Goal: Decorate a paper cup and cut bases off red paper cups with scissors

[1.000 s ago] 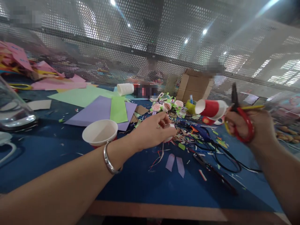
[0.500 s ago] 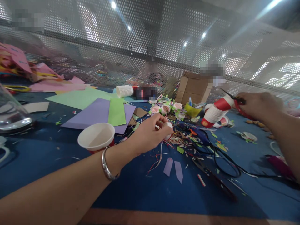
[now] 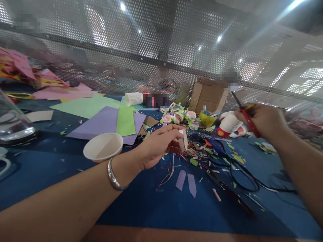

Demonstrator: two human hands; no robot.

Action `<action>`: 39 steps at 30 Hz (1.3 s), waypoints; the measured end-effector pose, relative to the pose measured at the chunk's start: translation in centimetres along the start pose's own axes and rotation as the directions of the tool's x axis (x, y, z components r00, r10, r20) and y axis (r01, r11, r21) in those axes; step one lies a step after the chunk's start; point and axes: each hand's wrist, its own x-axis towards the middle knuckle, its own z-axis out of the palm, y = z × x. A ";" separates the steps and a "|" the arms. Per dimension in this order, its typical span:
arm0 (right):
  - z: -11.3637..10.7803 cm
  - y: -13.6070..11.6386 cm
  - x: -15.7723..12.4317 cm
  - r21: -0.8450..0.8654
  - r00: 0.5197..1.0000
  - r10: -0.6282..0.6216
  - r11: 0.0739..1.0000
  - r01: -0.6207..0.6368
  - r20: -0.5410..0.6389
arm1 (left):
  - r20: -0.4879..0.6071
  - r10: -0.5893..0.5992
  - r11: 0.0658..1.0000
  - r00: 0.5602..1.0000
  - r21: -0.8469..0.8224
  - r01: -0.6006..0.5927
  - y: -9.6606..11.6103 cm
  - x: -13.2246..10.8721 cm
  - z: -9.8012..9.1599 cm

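Your left hand is curling around a small white-and-red curved piece of paper cup, fingers close together on it, and you're keeping it low over the middle of the blue desk, just in front of the scraps. Over on the other side, your right hand is gripping a pair of red-handled scissors with dark blades; the tips are pointing up and away, well apart from the piece, so no cut is happening right now. Near that hand, a nested stack of white-and-red paper cups is leaning, looking uncut, and a wide white paper cup with a red outside is standing whole beside your left forearm. As for progress, the piece is looking partly cut down, though its edge is too small to judge as finished. Beyond it, small round white-and-green paper pieces are lying heaped, apparently made up already. Two narrow purple paper strips with shaped ends are waiting cut but loose on the desk, while the big flat purple paper sheet is still offering plenty of uncut stock.
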 end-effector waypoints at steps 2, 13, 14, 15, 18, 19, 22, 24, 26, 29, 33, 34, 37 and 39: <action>0.1 -2.7 -2.2 0.221 0.993 -0.010 0.975 -0.016 0.117 | 0.036 0.004 0.997 0.999 -0.081 -0.001 0.0 0.0 0.1; 2.3 -8.8 -8.3 0.730 0.949 -0.247 0.683 0.026 0.197 | -0.026 0.144 0.980 0.989 -0.138 -0.146 0.1 -0.4 0.6; 2.2 -8.7 -8.4 0.732 0.945 -0.261 0.681 0.037 0.195 | -0.027 0.174 0.977 0.984 -0.122 -0.176 0.0 -0.5 0.7; 2.2 -8.7 -8.5 0.731 0.942 -0.269 0.681 0.037 0.203 | -0.028 0.207 0.973 0.978 -0.101 -0.208 -0.1 -0.6 0.8; 2.1 -8.5 -8.9 0.749 0.910 -0.296 0.662 -0.023 0.289 | -0.007 0.294 0.955 0.956 -0.042 -0.294 -0.4 -0.7 1.2; 2.0 -8.5 -9.1 0.761 0.897 -0.299 0.646 -0.060 0.325 | 0.003 0.319 0.947 0.948 -0.029 -0.319 -0.5 -0.7 1.3; 1.9 -8.5 -9.6 0.795 0.866 -0.286 0.577 -0.187 0.410 | 0.027 0.372 0.928 0.928 -0.012 -0.372 -0.9 -0.7 1.5; 1.9 -8.5 -9.8 0.812 0.856 -0.276 0.530 -0.244 0.437 | 0.041 0.386 0.923 0.922 -0.017 -0.386 -1.0 -0.7 1.6; 1.9 -8.5 -9.9 0.824 0.849 -0.273 0.491 -0.282 0.454 | 0.040 0.390 0.921 0.920 -0.020 -0.390 -1.1 -0.7 1.7; 1.9 -8.4 -9.9 0.839 0.845 -0.298 0.470 -0.275 0.444 | 0.030 0.401 0.916 0.916 -0.018 -0.401 -1.2 -0.7 1.8; 2.0 -8.5 -9.7 0.782 0.883 -0.321 0.619 -0.079 0.344 | 0.036 0.394 0.919 0.919 -0.008 -0.394 -1.2 -0.9 2.0; 2.1 -8.5 -9.7 0.754 0.894 -0.315 0.656 -0.039 0.320 | 0.036 0.395 0.919 0.918 -0.004 -0.395 -1.2 -1.0 2.0; 2.4 -8.6 -9.6 0.710 0.915 -0.303 0.703 0.027 0.265 | 0.036 0.391 0.920 0.920 0.017 -0.392 -1.1 -1.3 2.4; 2.6 -8.7 -9.6 0.706 0.922 -0.302 0.707 0.046 0.243 | 0.040 0.377 0.925 0.925 0.038 -0.378 -1.1 -1.5 2.6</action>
